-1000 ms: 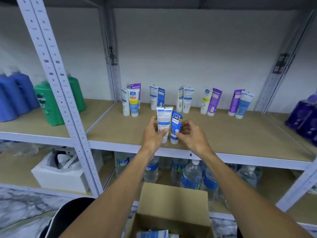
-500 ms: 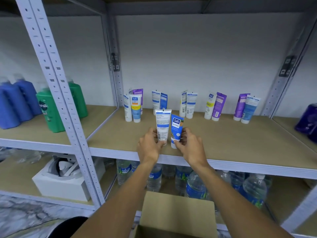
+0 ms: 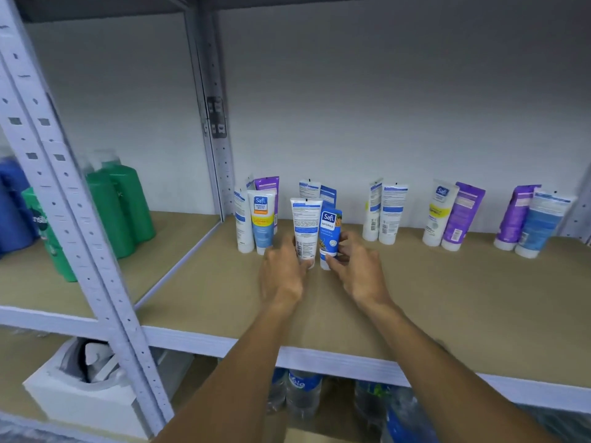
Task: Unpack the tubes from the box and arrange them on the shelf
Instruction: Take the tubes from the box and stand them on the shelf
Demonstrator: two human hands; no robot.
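Deeper on the shelf point(image 3: 447, 298) now, left hand point(image 3: 281, 276) grips white tube point(image 3: 305, 225), right hand point(image 3: 361, 273) blue tube point(image 3: 330, 231). Back row point(image 3: 387, 215) already stands beyond the fingers point(image 3: 347, 239); box unseen

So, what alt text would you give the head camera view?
A person's left hand grips a white tube and the right hand a blue tube, held upright side by side on a tan shelf. Behind, more tubes stand in small groups along the back wall; green bottles stand in the left bay.
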